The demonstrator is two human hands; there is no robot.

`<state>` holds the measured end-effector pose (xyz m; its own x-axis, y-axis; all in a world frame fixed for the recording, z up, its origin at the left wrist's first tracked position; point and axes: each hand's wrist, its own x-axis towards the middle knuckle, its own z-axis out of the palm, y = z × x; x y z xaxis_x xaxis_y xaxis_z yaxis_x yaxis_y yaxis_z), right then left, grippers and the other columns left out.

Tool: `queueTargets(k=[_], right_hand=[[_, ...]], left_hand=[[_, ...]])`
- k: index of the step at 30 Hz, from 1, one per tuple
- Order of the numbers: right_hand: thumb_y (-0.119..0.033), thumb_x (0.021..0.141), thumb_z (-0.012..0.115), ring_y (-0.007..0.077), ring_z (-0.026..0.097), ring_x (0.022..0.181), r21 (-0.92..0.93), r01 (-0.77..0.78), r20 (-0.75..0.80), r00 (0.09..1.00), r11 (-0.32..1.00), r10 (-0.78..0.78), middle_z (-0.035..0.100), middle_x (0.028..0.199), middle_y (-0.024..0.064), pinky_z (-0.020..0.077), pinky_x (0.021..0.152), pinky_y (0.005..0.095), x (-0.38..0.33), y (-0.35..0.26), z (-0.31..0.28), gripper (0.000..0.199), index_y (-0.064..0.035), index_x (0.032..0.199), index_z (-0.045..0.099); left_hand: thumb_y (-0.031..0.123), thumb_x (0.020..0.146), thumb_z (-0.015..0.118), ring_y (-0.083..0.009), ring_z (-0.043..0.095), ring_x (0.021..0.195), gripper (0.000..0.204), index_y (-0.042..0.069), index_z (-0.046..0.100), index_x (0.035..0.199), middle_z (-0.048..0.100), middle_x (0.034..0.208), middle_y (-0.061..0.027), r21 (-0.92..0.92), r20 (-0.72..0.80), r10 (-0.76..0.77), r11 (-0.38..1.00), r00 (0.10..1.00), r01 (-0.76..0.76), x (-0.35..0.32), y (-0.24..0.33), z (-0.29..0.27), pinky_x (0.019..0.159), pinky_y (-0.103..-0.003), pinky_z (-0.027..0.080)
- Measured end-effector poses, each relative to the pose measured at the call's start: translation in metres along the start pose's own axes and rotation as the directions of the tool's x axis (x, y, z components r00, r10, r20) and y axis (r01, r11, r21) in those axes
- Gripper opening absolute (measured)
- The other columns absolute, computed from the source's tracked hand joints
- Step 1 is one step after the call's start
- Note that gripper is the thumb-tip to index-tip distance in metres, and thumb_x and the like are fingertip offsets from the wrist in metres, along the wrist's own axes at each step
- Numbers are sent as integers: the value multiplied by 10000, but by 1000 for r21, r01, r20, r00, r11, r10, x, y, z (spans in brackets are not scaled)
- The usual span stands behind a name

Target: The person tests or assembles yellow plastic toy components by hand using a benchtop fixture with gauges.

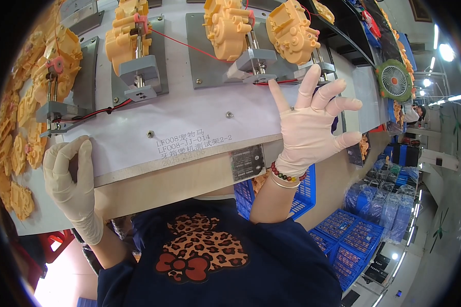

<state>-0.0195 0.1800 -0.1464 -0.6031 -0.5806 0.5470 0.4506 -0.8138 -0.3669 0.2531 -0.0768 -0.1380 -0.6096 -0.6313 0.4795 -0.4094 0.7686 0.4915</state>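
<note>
My right hand (312,123), white-gloved, is spread open over the right part of a white-topped fixture board (200,110). Its fingers reach toward a yellow plastic gear housing (293,33) on a grey stand, and I see nothing held. At the board's left front corner is my gloved left hand (70,179), fingers curled and thumb and forefinger tips brought together; anything between them is hidden. Just beyond it another yellow gear housing (61,61) sits on a metal-rod stand with red and black wires. Two similar housings (124,38) (225,30) stand between.
Loose yellow housings (20,153) pile up along the left. A small green fan (394,80) stands at the right. Blue crates (348,240) are on the floor to the right, and another blue basket (305,194) is below my right wrist. Screw heads (229,114) protrude from the board.
</note>
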Motion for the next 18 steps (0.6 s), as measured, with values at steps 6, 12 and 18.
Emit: queueTargets(k=[6,12,18], right_hand=[[-718,805,596,313,154,1503,2,-1,9,1000,1000,1,433,1520,-23,23,1136,721,0,-2,-2,582,-391,1287,588],[-510,856,658,211,237,1456,-133,-15,-16,1000,991,13,499,1447,-51,-56,1142,675,0,-2,10,429,-327,1242,621],[-225,869,664,197,540,930,-902,136,-18,937,411,-349,608,988,53,408,865,416,-12,-17,32,257,-83,1083,657]], left_hand=[[28,794,771,-149,568,763,136,59,729,919,608,856,-31,-8,0,4,1000,1000,-4,2,1,2,668,-263,466],[15,793,763,-150,561,742,125,53,721,905,604,843,-33,-11,0,15,1000,1000,-15,3,3,-2,654,-266,458],[31,776,776,-157,544,710,129,63,719,887,581,804,-30,-28,-29,73,997,997,-74,6,9,-2,630,-273,449]])
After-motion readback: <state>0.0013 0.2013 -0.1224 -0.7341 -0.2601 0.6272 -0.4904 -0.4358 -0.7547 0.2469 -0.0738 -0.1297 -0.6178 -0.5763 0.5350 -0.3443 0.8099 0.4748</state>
